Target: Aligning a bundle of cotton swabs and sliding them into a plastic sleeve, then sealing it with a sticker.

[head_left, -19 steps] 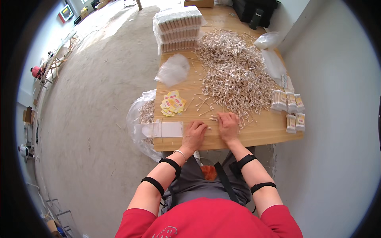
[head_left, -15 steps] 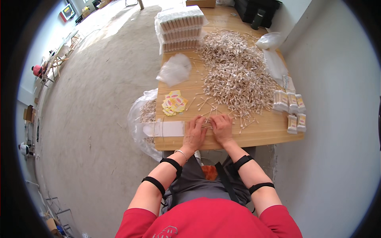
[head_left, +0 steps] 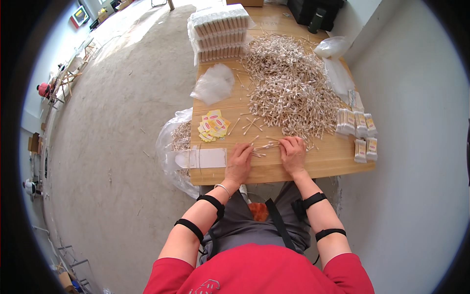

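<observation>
Near the table's front edge, my left hand (head_left: 238, 163) is closed around a few cotton swabs (head_left: 258, 154), whose white tips stick out past the fingers toward the right. My right hand (head_left: 293, 156) rests at the near edge of the big heap of loose cotton swabs (head_left: 293, 83). Its fingers are bent together over swabs, and a stick shows at the fingertips; how many it holds is hidden. Loose swabs lie between the hands. Just left of my left hand is a flat white card holder (head_left: 213, 158) with a band across it.
Yellow-and-white labels (head_left: 214, 126) and clear plastic bags (head_left: 215, 84) lie on the left. Stacked swab packs (head_left: 223, 34) stand at the far left, small filled packs (head_left: 360, 122) at the right. A bag of swabs (head_left: 180, 134) hangs beside the table; a wall (head_left: 416, 122) borders the right.
My right hand has moved right, away from my left hand, toward the heap's near edge. Swabs between the hands now show. My left hand has stayed nearly in place.
</observation>
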`<state>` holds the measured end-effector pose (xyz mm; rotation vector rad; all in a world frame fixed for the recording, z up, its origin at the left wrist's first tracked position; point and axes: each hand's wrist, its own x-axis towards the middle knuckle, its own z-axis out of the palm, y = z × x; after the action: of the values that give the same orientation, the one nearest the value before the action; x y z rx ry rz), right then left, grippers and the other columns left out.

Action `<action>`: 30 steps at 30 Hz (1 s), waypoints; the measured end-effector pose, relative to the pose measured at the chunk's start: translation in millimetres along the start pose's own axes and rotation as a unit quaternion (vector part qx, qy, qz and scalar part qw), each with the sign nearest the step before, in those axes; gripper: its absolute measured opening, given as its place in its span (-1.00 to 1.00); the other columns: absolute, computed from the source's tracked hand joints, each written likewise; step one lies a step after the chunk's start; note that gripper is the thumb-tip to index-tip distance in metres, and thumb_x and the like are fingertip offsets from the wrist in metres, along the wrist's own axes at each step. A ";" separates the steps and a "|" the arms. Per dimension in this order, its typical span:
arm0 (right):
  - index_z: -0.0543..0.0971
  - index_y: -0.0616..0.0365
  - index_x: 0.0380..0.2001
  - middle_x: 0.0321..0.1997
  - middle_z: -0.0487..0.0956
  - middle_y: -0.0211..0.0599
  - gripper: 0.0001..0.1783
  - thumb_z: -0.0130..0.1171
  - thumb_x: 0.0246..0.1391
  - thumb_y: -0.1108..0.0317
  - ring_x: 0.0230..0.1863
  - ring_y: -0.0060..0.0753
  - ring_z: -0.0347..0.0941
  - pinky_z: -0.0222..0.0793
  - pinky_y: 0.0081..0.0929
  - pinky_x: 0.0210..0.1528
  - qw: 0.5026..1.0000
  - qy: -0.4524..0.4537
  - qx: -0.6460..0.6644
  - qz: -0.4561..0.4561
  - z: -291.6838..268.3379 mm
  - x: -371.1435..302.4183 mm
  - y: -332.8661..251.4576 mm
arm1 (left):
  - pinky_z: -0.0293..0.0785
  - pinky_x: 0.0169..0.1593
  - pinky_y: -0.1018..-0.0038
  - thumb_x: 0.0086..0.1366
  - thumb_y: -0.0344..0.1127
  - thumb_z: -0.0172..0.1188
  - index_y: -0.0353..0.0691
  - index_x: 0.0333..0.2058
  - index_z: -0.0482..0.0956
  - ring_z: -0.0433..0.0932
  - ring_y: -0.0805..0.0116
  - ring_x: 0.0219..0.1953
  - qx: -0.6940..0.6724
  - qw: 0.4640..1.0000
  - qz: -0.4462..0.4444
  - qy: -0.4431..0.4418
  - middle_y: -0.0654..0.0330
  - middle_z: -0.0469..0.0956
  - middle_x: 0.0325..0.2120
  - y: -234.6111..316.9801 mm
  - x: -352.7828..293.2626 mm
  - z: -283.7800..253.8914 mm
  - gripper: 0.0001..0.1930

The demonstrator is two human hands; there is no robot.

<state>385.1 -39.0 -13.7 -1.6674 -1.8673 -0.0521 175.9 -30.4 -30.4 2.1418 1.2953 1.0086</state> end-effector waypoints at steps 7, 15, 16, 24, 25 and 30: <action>0.64 -0.05 -0.36 -0.28 0.52 -0.53 -0.85 0.24 -0.09 0.33 -0.08 -0.37 0.35 0.19 -0.33 0.00 1.000 -0.014 -0.010 0.009 7.7 6.1 4.3 | 0.27 0.17 0.16 0.17 -0.45 0.15 -0.25 -0.15 0.55 0.43 0.05 -0.01 0.094 0.994 0.049 0.039 0.07 0.48 -0.09 12.3 5.3 -1.6 -0.76; 0.65 -0.05 -0.41 -0.29 0.52 -0.54 -0.89 0.25 -0.10 0.32 -0.11 -0.36 0.35 0.18 -0.33 -0.01 0.999 0.003 -0.030 0.035 1.0 12.2 20.1 | 0.31 0.15 0.20 0.16 -0.44 0.18 -0.25 -0.31 0.59 0.48 0.09 -0.09 -0.019 0.999 -0.007 0.050 0.09 0.57 -0.29 3.6 1.3 -0.2 -0.88; 0.65 -0.05 -0.42 -0.30 0.52 -0.55 -0.90 0.26 -0.10 0.33 -0.11 -0.36 0.35 0.18 -0.32 -0.01 0.998 0.006 -0.041 0.042 0.7 13.1 20.9 | 0.31 0.15 0.20 0.16 -0.44 0.18 -0.25 -0.31 0.59 0.48 0.09 -0.09 -0.020 0.999 -0.008 0.050 0.09 0.57 -0.29 3.6 1.2 -0.1 -0.88; 0.66 -0.12 -0.44 -0.30 0.53 -0.56 -0.91 0.21 -0.08 0.28 -0.11 -0.36 0.35 0.20 -0.32 -0.03 0.994 -0.025 -0.092 0.052 10.4 20.8 0.8 | 0.32 0.13 0.21 0.15 -0.48 0.16 -0.21 -0.19 0.54 0.45 0.05 -0.05 0.001 1.000 0.011 -0.004 0.06 0.54 -0.24 5.9 2.1 -6.1 -0.78; 0.66 -0.13 -0.44 -0.30 0.53 -0.55 -0.90 0.20 -0.08 0.28 -0.11 -0.37 0.35 0.21 -0.32 -0.04 0.995 -0.047 -0.081 0.025 13.4 21.5 -8.8 | 0.32 0.13 0.21 0.15 -0.48 0.16 -0.21 -0.19 0.54 0.45 0.05 -0.05 0.002 1.000 0.009 -0.003 0.06 0.54 -0.24 6.5 1.3 -7.4 -0.78; 0.65 -0.10 -0.43 -0.30 0.52 -0.53 -0.89 0.21 -0.11 0.32 -0.13 -0.33 0.37 0.22 -0.30 -0.05 0.998 -0.066 0.024 -0.006 33.5 14.4 -39.7 | 0.16 0.24 0.17 0.14 -0.42 0.17 -0.26 0.05 0.37 0.28 0.01 0.16 0.051 0.997 -0.012 0.056 0.03 0.36 0.06 17.7 5.5 -2.5 -0.54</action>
<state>335.0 -20.0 -19.2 -1.6623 -1.9599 0.0990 185.5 -33.7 -14.8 2.1668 1.4510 1.0870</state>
